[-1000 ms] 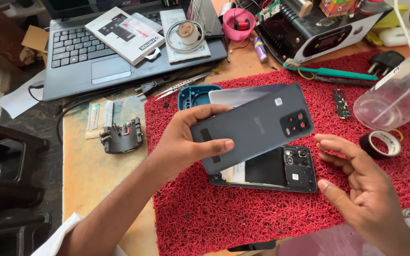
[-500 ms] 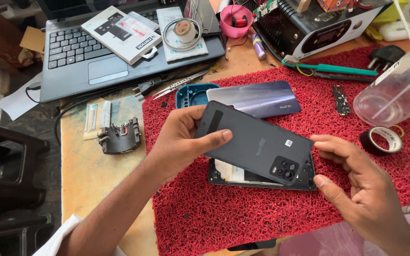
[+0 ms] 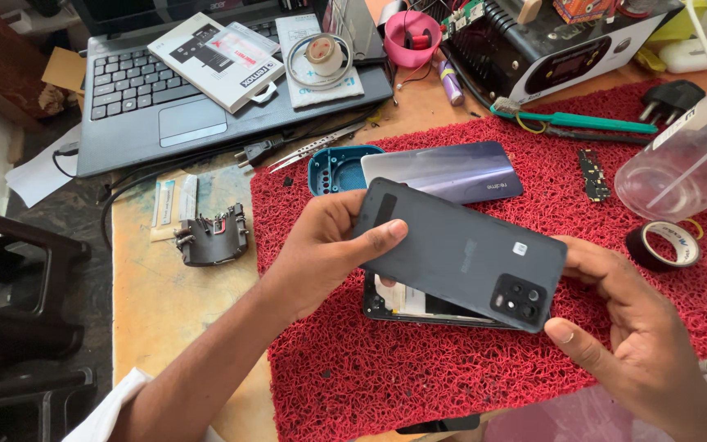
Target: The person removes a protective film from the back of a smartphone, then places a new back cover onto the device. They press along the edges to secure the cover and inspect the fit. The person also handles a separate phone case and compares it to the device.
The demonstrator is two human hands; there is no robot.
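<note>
1. Dark grey plastic, the phone back cover (image 3: 460, 254) is held above the red mesh mat (image 3: 419, 376), slanting down to the right, its camera block at the lower right corner.
2. The left hand (image 3: 321, 254) grips the cover's upper left end, thumb lying across its face and fingers behind; the right hand (image 3: 640, 344) holds the camera end, thumb under the lower corner and fingers curled at the right edge.
3. Directly beneath the cover lies an opened phone body (image 3: 419, 304) on the mat, mostly hidden; only its lower left part shows.
4. Just behind the cover, a second back cover (image 3: 452, 170) with a silver-to-violet sheen lies flat on the mat, its left end over a small blue round case (image 3: 333, 168).
5. To the right stand a roll of black tape (image 3: 663, 244) and a clear plastic jar (image 3: 685, 160) tipped on its side, both near the right hand; a small circuit strip (image 3: 592, 173) lies between the jar and the shiny cover.
6. Along the mat's far edge run a green-handled tool (image 3: 591, 124) and a black heater box (image 3: 550, 41); a black plug (image 3: 671, 100) sits at the far right.
7. Left of the mat, the table (image 3: 165, 311) carries a dark round part (image 3: 213, 237) and a laptop (image 3: 141, 106) with boxes on its keyboard.
8. Open mat shows in front of the hands, toward the near edge, and a bare strip of table lies beside the left forearm.
</note>
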